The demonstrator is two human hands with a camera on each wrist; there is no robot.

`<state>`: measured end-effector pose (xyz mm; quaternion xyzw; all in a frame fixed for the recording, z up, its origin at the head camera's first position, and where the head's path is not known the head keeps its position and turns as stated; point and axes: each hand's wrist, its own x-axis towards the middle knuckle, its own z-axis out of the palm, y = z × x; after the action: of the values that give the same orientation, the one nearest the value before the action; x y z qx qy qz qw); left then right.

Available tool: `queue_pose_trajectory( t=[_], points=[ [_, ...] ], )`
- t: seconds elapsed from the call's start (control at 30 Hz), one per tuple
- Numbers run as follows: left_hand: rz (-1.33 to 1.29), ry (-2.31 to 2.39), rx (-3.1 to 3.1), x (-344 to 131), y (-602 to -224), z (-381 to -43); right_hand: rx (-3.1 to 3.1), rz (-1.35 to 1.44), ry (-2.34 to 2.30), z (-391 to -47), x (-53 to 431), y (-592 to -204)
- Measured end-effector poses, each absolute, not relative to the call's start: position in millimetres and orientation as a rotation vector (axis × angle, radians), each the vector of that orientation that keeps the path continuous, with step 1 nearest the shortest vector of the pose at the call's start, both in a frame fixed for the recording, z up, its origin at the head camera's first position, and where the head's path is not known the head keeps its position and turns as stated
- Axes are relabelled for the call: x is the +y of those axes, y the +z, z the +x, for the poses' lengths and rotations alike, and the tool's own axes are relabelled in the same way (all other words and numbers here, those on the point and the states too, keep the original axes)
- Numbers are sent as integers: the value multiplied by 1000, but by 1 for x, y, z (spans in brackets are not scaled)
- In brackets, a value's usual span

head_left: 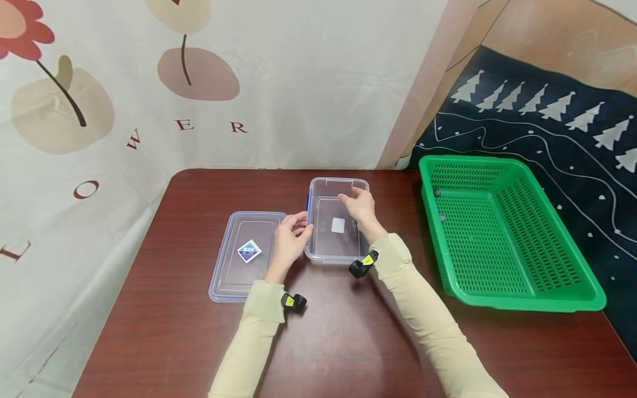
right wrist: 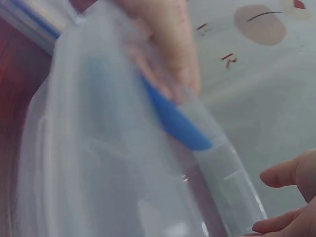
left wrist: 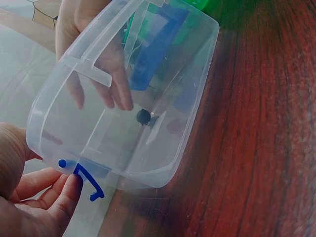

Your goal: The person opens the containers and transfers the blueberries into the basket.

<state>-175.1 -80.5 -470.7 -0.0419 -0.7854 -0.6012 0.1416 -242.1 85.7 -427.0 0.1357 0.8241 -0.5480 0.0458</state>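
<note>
A clear plastic food box [head_left: 328, 254] stands uncovered on the table, with blue side latches. My left hand [head_left: 290, 239] holds its left side; in the left wrist view those fingers [left wrist: 66, 197] are curled at the blue latch [left wrist: 90, 181]. Over the far right part of the box is my right hand [head_left: 362, 210], thumb and fingers apart with nothing between them in the right wrist view. Through the clear wall, the left wrist view shows a blueberry [left wrist: 143, 116] inside the box, below the right hand's fingertips. From the head view I cannot make out that berry.
The clear lid [head_left: 229, 271] with a blue-edged sticker lies flat left of the box. To the right, a green plastic basket [head_left: 522, 301] holds a small dark berry [head_left: 437, 192] and another berry [head_left: 442, 217] near its left wall. A printed curtain [head_left: 308, 110] hangs behind the table.
</note>
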Motion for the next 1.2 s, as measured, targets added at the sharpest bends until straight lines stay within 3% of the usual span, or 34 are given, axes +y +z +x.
queue_pose_trajectory(
  t=[0.67,0.9,1.2],
  points=[
    [-140,-1771,-2234,-80,-465,-172,2579,329,-1452,-248,82,-443],
    [-137,-1742,-2257,-80,-471,-174,2719,282,-1422,-336,106,-586],
    [-156,-1744,-2227,-80,-473,-176,2688,269,-1356,-267,85,-475]
  ],
)
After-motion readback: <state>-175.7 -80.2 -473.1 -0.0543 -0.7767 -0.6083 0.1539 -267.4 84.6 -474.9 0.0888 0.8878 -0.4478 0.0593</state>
